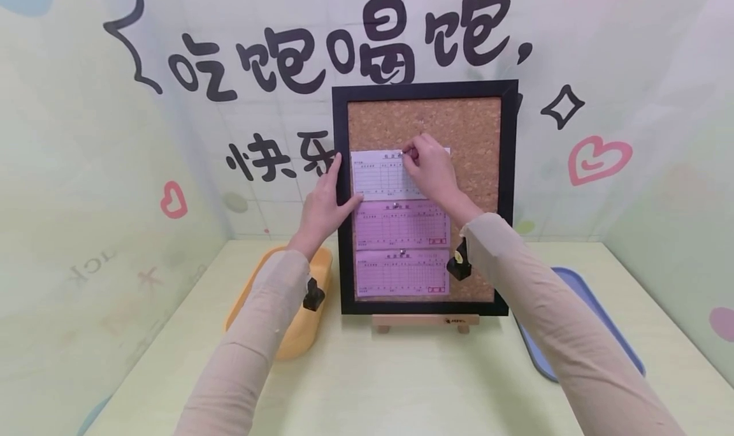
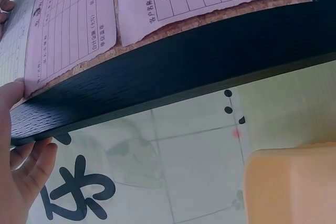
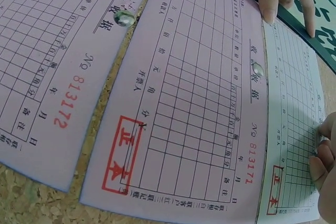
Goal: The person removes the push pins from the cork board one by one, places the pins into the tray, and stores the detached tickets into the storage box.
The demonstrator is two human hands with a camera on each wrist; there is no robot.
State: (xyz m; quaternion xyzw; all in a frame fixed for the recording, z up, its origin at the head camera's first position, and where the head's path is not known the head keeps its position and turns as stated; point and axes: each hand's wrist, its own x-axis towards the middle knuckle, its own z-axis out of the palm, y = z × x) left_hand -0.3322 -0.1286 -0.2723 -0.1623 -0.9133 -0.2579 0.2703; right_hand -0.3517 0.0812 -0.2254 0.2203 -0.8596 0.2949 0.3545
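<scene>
A black-framed corkboard stands upright on a small wooden easel. My left hand grips its left edge; in the left wrist view the thumb lies in front and the fingers reach behind the frame. That thumb touches the lower left corner of a white receipt slip. At the slip's top edge my right hand pinches a small clear push pin, mostly hidden by the fingertips. Below hang two pink receipt slips, each with a clear pin near its top.
Another pin appears on the bare cork above. A yellow bin stands left of the board, partly behind my left sleeve. On the right a blue tray lies partly under my right forearm. A wall with large lettering rises behind.
</scene>
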